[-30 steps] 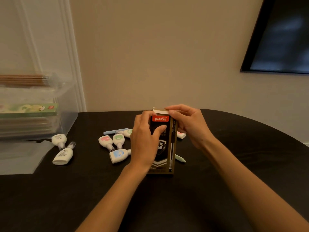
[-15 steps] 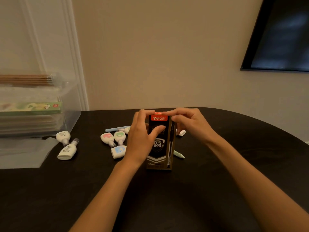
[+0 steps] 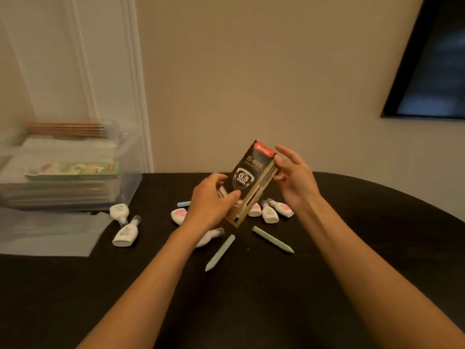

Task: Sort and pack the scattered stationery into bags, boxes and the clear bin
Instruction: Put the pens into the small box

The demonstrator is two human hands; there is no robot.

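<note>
Hands: my left hand (image 3: pixel 211 201) is gripping the pen box (image 3: pixel 247 181); my right hand (image 3: pixel 297 180) is resting slack-fingered on its edge.
Done: the clear bin (image 3: pixel 130 182) is holding pencils (image 3: pixel 68 129).
Left: I'm seeing correction tapes (image 3: pixel 125 233) and 2 green pens (image 3: pixel 220 253) lying loose.

1. Two arms are in view, both unclothed as far as the picture reaches. The left forearm (image 3: pixel 151 275) enters at about 7 o'clock, the right forearm (image 3: pixel 372 263) at about 4 o'clock.
2. Each forearm is long and slim and narrows evenly toward the wrist. The surface looks smooth in the dim, warm light.
3. The left hand (image 3: pixel 210 201), near the centre, is bare over its back, thumb and wrist.
4. The right hand (image 3: pixel 295 181), at about 2 o'clock from the left one, is bare as well, with slender fingers.
5. Motion blur softens both hands, so nails and fine creases cannot be told.
</note>
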